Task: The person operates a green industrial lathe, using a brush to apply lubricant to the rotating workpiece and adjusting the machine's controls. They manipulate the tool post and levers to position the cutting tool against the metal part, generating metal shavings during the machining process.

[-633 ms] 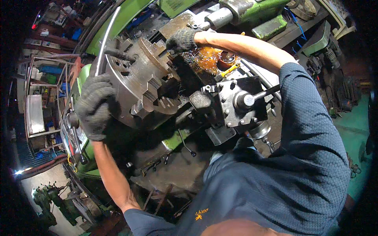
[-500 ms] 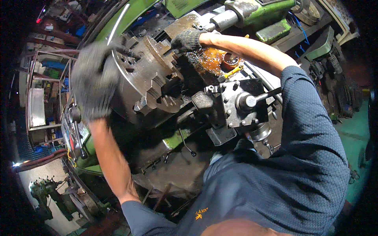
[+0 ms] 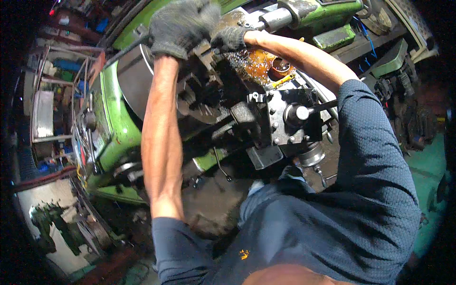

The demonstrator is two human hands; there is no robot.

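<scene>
A dark knitted work glove covers my left hand [image 3: 183, 29], which is over the far side of a large steel lathe chuck [image 3: 137, 76]. Motion smears its fingers, so I cannot tell what they hold. A dark bar [image 3: 124, 51] slants down to the left beside that hand. My right hand [image 3: 230, 38], gloved too, is closed close beside it, at the far edge of the chuck's face. What the right fingers grip is hidden. Stepped chuck jaws [image 3: 189, 90] stand out on the face, partly in shadow.
Right of the chuck stands a square tool post [image 3: 289, 118] with a lever. Behind it are metal shavings [image 3: 247, 64], an orange-brown part [image 3: 263, 66] and a yellow-handled tool [image 3: 281, 81]. The green tailstock [image 3: 327, 14] is at the far right. Wrenches [image 3: 90, 128] lie on the left.
My left hand has swung up and to the right, from the chuck's left side to its far side near my right hand. The right hand has shifted only slightly.
</scene>
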